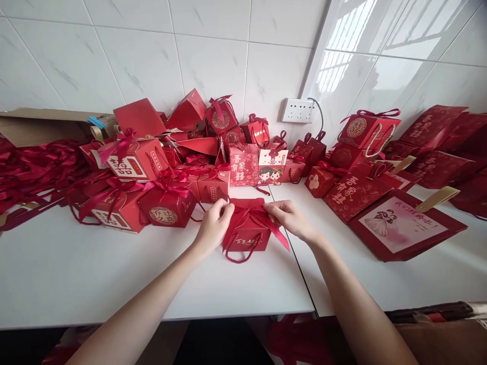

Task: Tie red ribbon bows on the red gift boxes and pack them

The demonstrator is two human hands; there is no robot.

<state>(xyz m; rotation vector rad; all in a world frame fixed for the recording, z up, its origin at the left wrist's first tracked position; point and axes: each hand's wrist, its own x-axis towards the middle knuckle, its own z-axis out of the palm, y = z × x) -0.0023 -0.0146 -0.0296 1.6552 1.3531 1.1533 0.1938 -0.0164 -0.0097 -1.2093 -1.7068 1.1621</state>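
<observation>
A small red gift box [243, 243] with gold lettering stands upright on the white table in front of me, its twisted red cord handle [239, 259] hanging down the near side. Across its top runs a red satin ribbon [249, 214], crossed in the middle, with one tail slanting down at the right. My left hand [215, 226] is closed at the box's upper left edge, its fingertips pinching the ribbon there. On the opposite side my right hand [292, 219] pinches the ribbon between thumb and fingers. The fingertips partly hide what they grip.
Many red gift boxes with bows [167, 205] are heaped at the left and back. Loose red ribbons [34, 170] lie far left beside a cardboard box [45, 119]. Red gift bags [403, 225] stand at the right. A power strip [298, 110] is on the tiled wall.
</observation>
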